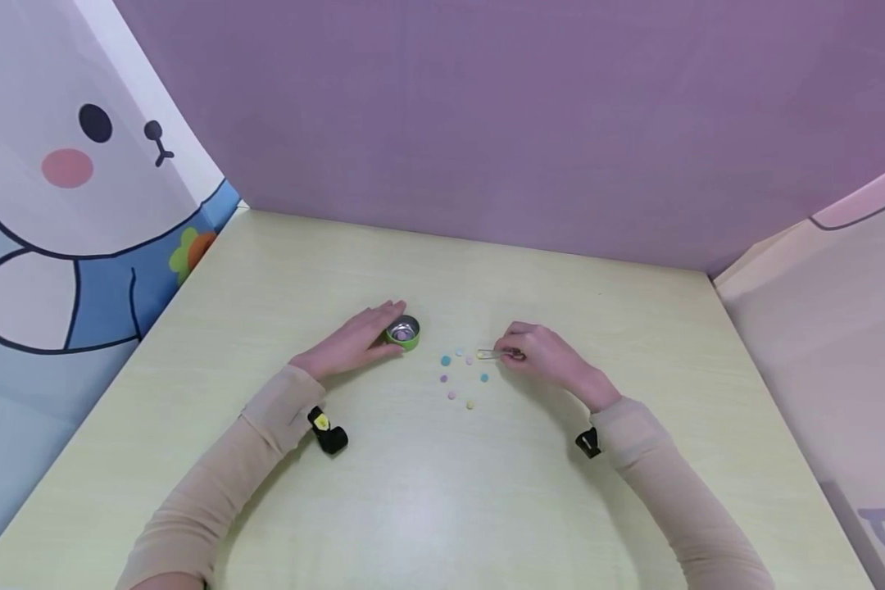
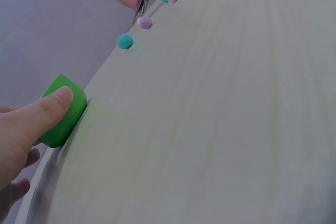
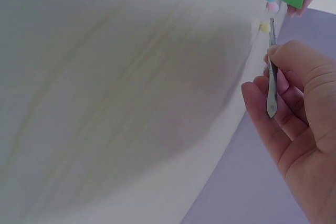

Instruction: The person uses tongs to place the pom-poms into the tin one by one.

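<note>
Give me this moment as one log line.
left hand: holds green container; right hand: holds tweezers near yellow ball; pinch: unclear; other balls: on table

A pale wooden-looking table (image 1: 406,500) with faint streaks of grain carries a small round green container (image 1: 409,345), upright, with a shiny metallic inside. Just to its right in the head view, small balls lie loosely scattered: two teal (image 1: 446,360), one pale blue (image 1: 459,351), two pinkish (image 1: 452,395), one purple (image 1: 444,378) and, closest to the viewer, one yellow (image 1: 469,405).

Forearms (image 1: 224,483) reach forward, left fingers (image 1: 381,317) extended, right fingers (image 1: 519,330) pinched.
</note>
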Available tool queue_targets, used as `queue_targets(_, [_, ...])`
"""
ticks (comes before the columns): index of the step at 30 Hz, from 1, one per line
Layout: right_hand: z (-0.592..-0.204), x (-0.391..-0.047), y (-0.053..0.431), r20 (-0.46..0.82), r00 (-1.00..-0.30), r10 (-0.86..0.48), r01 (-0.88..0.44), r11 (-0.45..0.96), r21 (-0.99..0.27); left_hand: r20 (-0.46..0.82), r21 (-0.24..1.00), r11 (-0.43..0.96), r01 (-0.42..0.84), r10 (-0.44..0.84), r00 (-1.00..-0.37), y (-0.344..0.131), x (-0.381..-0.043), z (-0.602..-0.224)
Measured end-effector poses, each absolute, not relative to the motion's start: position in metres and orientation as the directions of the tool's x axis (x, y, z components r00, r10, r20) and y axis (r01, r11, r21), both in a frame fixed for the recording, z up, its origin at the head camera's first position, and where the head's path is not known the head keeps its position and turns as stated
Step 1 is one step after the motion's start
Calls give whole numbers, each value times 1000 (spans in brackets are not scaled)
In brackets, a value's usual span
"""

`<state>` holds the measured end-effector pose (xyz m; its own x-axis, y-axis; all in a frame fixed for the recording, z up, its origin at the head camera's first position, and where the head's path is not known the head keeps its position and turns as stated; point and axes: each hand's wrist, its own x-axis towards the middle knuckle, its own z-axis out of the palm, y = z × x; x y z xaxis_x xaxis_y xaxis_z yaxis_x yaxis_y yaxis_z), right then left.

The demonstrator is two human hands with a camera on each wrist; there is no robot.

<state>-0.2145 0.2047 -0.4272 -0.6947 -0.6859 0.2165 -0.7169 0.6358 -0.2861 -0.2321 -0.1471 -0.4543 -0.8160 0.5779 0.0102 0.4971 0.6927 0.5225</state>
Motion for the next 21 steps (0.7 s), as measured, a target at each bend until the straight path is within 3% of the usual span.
queue_targets(21, [-432,-215,204,218,-680,-700,-732,629,-263,7,519,697,495,575,-818,-149,-234,-458])
